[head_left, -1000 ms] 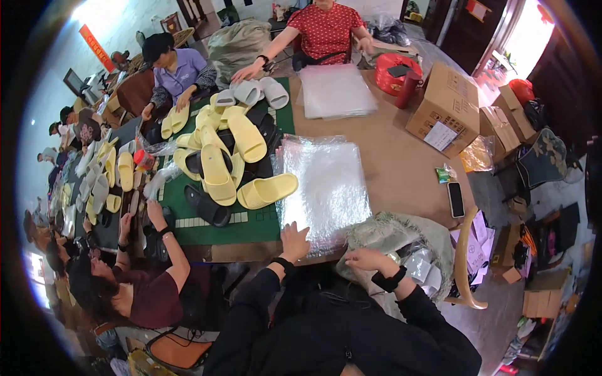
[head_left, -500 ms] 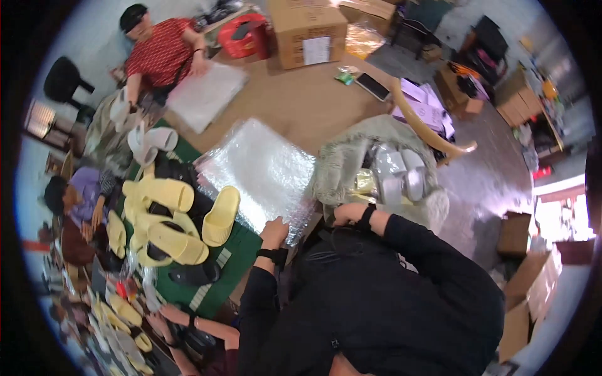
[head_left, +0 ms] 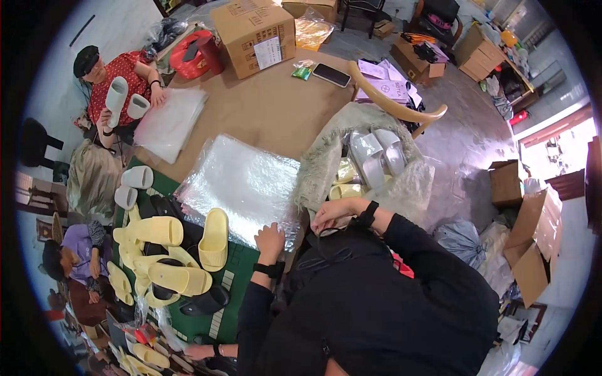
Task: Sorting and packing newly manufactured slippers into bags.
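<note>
At the near edge of a stack of clear plastic bags, the left hand rests with fingers bent on the top bag, seemingly to separate one. Right of the stack, the right hand curls narrowly beside a sack of bagged slippers; whether it holds anything, I cannot tell.

Left hand apparently touches the clear plastic bags.

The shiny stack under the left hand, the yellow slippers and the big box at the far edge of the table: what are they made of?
Shiny stack: looks like thin clear plastic bags, glossy and crinkled, with bright glare; the left hand rests on its near edge.
Yellow slippers: probably moulded foam or soft rubber, matte, thick-soled, seamless.
Big box: corrugated cardboard, dull brown, with a white label.
</note>
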